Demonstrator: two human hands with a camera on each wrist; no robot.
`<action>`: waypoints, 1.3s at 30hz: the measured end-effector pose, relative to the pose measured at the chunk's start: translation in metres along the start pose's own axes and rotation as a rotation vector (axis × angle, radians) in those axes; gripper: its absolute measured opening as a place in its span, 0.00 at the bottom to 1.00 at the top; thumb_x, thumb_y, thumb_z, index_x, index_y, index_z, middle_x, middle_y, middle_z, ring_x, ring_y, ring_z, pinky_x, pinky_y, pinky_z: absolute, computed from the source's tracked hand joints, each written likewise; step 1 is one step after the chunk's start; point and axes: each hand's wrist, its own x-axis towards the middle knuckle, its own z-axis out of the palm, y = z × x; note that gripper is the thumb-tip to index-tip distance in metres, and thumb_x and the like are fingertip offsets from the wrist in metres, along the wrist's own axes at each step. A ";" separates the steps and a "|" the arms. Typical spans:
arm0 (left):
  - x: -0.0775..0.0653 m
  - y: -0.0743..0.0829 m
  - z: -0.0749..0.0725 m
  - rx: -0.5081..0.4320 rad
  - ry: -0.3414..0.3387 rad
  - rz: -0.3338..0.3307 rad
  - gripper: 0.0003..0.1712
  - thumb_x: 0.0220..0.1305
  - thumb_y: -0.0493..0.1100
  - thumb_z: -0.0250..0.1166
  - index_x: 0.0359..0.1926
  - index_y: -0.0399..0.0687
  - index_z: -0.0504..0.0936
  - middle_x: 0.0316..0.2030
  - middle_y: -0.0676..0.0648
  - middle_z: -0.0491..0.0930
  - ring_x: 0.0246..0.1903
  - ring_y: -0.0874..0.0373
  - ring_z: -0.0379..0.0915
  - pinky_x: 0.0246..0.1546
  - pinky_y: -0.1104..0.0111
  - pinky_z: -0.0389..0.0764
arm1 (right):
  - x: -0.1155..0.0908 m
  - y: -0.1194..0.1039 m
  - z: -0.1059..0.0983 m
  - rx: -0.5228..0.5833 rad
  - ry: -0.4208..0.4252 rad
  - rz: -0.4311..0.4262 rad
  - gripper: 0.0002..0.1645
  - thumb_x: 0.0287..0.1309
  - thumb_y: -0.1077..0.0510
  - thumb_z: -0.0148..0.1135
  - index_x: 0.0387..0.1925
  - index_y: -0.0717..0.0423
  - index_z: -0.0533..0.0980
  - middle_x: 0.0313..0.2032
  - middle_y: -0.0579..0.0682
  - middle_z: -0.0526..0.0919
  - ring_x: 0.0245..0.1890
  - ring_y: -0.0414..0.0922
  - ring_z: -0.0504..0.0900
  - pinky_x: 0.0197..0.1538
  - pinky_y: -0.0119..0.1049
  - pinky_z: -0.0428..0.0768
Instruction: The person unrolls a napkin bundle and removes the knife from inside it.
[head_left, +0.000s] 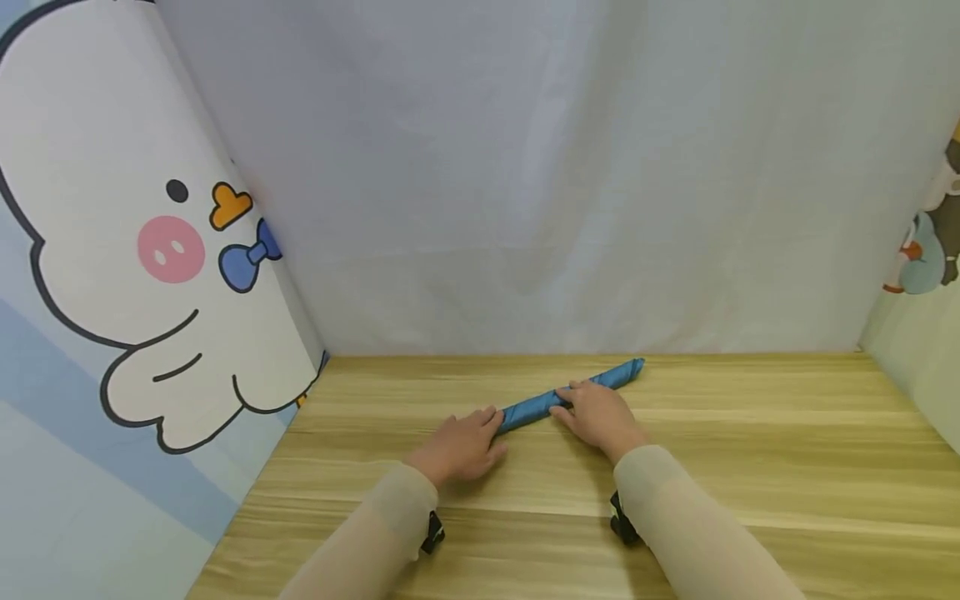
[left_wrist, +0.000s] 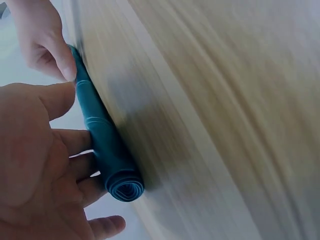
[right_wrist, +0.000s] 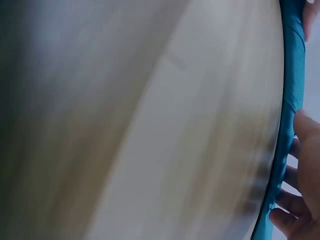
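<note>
A narrow roll of blue cloth point(head_left: 528, 410) lies slantwise on the table, its right end farther back. In the left wrist view, the coiled layers of the cloth roll point(left_wrist: 125, 186) show at its near end. My left hand point(head_left: 461, 446) touches this left end with its fingertips, the thumb standing apart from the other fingers. Around the middle of the roll, my right hand point(head_left: 600, 415) rests its fingers on the cloth, with its thumb at the near edge. The right wrist view shows the right hand point(right_wrist: 307, 185) beside the roll, fingers partly hidden behind it.
The wood-grain table point(head_left: 750, 467) reaches back to a pale hanging cloth point(head_left: 562, 192). On the left stands a panel with a cartoon bird point(head_left: 112, 208), and on the right another printed panel point(head_left: 926, 350). Small black devices point(head_left: 622, 521) sit under both wrists.
</note>
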 end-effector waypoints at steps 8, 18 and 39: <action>-0.007 0.008 0.005 -0.029 0.011 -0.028 0.37 0.74 0.60 0.44 0.74 0.45 0.55 0.72 0.44 0.56 0.69 0.49 0.54 0.65 0.47 0.58 | 0.001 -0.007 0.007 0.076 0.066 0.079 0.33 0.64 0.37 0.57 0.59 0.57 0.76 0.57 0.59 0.77 0.59 0.61 0.72 0.60 0.55 0.69; -0.016 0.022 0.010 -0.027 0.009 -0.087 0.37 0.73 0.64 0.43 0.75 0.50 0.56 0.72 0.48 0.57 0.68 0.51 0.57 0.64 0.39 0.53 | -0.003 -0.011 0.006 0.123 0.082 0.124 0.30 0.60 0.39 0.62 0.55 0.56 0.79 0.53 0.57 0.80 0.55 0.59 0.76 0.58 0.55 0.70; -0.036 0.048 0.016 0.067 0.083 -0.087 0.40 0.70 0.65 0.47 0.73 0.45 0.60 0.69 0.46 0.62 0.65 0.52 0.62 0.60 0.38 0.58 | -0.014 -0.004 0.007 0.166 0.068 0.099 0.29 0.57 0.39 0.65 0.53 0.54 0.80 0.51 0.56 0.82 0.53 0.60 0.77 0.56 0.56 0.71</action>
